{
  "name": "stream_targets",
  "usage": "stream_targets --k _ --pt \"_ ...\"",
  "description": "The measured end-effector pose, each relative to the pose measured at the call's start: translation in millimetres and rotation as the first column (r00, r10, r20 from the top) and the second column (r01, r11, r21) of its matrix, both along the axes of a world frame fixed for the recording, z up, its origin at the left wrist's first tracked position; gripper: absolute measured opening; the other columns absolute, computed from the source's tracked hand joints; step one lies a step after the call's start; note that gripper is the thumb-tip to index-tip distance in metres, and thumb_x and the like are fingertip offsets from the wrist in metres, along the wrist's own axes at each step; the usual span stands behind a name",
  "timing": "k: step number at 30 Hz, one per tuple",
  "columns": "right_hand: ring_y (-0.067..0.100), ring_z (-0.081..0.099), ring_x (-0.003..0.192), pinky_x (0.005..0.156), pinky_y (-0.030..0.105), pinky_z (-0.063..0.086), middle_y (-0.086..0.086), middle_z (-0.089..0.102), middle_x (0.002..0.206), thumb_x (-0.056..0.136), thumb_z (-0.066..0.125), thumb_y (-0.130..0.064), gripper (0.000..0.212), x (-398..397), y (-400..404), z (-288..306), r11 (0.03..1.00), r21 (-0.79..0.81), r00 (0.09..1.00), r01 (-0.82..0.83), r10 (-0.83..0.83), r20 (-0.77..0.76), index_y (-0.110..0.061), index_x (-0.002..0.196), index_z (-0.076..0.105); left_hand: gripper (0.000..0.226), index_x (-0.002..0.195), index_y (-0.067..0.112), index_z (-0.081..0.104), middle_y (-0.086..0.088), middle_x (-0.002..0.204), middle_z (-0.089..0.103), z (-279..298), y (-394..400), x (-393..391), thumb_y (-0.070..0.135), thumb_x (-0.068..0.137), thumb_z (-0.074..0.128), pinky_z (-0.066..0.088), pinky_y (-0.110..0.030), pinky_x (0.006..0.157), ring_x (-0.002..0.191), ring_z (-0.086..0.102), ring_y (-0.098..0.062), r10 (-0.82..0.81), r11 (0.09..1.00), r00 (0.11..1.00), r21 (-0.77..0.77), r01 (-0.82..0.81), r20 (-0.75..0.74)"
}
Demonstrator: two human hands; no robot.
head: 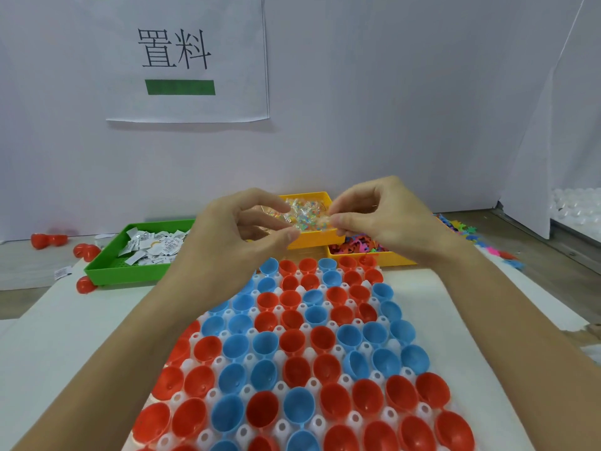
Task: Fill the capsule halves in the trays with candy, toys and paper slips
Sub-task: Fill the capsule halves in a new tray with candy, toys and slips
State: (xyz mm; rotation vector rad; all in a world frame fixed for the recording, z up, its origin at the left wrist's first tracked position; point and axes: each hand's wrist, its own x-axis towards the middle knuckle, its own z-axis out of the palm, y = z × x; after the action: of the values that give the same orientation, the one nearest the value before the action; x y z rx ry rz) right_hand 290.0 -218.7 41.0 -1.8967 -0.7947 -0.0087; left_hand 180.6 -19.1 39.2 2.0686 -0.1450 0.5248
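Red and blue plastic capsule halves in white tray, all seemingly empty; filling barely begun; left hand and right hand pinch clear candy packets above yellow bin; paper slips, toys untouched

The white plastic tray of red and blue capsule halves is cut off by the lower picture edge, and its near-left cells are covered by the left forearm. The left hand and right hand hide much of the yellow plastic bin of clear-wrapped candy; how many wrapped pieces the fingers pinch cannot be told. The second yellow bin of small coloured plastic toys is largely covered by the right wrist. Print on the white paper slips in the green plastic bin is too small to read. At the right edge, a heap of clear rounded objects is blurred and cut off.
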Motion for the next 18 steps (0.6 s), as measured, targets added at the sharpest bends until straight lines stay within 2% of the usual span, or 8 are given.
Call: stream_targets --k 3,6,8,12,14,18 --pt "0.011 0.071 0.069 0.067 0.023 0.057 -0.002 0.075 0.071 0.080 0.080 -0.007 0.008 22 -26 -5 0.952 -0.251 0.981 0.177 -0.150 0.122 -0.015 0.080 0.078 0.023 0.101 0.022 0.069 0.005 0.082 0.075 2 7 0 0.030 0.080 0.074 0.060 -0.027 0.067 0.073 0.073 -0.014 0.030 1.000 0.999 -0.007 -0.029 0.027" --pt "0.006 0.070 0.066 0.070 0.027 0.057 -0.006 0.075 0.069 0.078 0.082 -0.009 0.012 35 -43 -13 0.877 -0.418 0.971 0.238 -0.198 0.137 -0.020 0.075 0.078 0.021 0.100 0.023 0.068 0.006 0.081 0.075 6 13 -1 0.031 0.081 0.072 0.059 -0.023 0.065 0.071 0.073 -0.011 0.052 0.999 0.998 0.003 -0.052 0.044" --pt "0.003 0.070 0.066 0.069 0.023 0.056 -0.007 0.074 0.069 0.077 0.083 -0.009 0.014 40 -43 -20 0.855 -0.452 0.966 0.256 -0.208 0.154 -0.021 0.075 0.078 0.019 0.100 0.025 0.068 0.008 0.081 0.074 6 16 -1 0.031 0.082 0.072 0.059 -0.024 0.065 0.071 0.072 -0.009 0.066 0.998 0.996 0.020 -0.067 0.052" --pt "-0.007 0.065 0.069 0.058 0.007 0.044 -0.013 0.072 0.072 0.077 0.084 -0.013 0.013 44 -33 -33 0.827 -0.478 0.952 0.295 -0.210 0.224 -0.025 0.075 0.079 0.016 0.101 0.026 0.068 0.010 0.081 0.074 5 18 -1 0.028 0.085 0.071 0.059 -0.025 0.065 0.071 0.072 -0.007 0.076 0.996 0.995 0.050 -0.079 0.067" --pt "-0.005 0.065 0.069 0.057 0.006 0.043 -0.014 0.072 0.074 0.079 0.082 -0.012 0.014 45 -29 -38 0.822 -0.488 0.952 0.292 -0.202 0.228 -0.026 0.076 0.078 0.015 0.101 0.026 0.068 0.010 0.081 0.074 5 18 0 0.027 0.086 0.071 0.059 -0.023 0.064 0.072 0.072 -0.007 0.070 0.996 0.995 0.055 -0.073 0.068" --pt "0.001 0.064 0.074 0.063 0.012 0.046 -0.012 0.069 0.078 0.081 0.080 -0.009 0.015 46 -24 -48 0.808 -0.512 0.955 0.293 -0.216 0.204 -0.024 0.080 0.078 0.015 0.102 0.027 0.067 0.010 0.082 0.074 3 18 1 0.027 0.087 0.069 0.056 -0.016 0.064 0.074 0.072 -0.008 0.059 0.996 0.997 0.061 -0.063 0.059"
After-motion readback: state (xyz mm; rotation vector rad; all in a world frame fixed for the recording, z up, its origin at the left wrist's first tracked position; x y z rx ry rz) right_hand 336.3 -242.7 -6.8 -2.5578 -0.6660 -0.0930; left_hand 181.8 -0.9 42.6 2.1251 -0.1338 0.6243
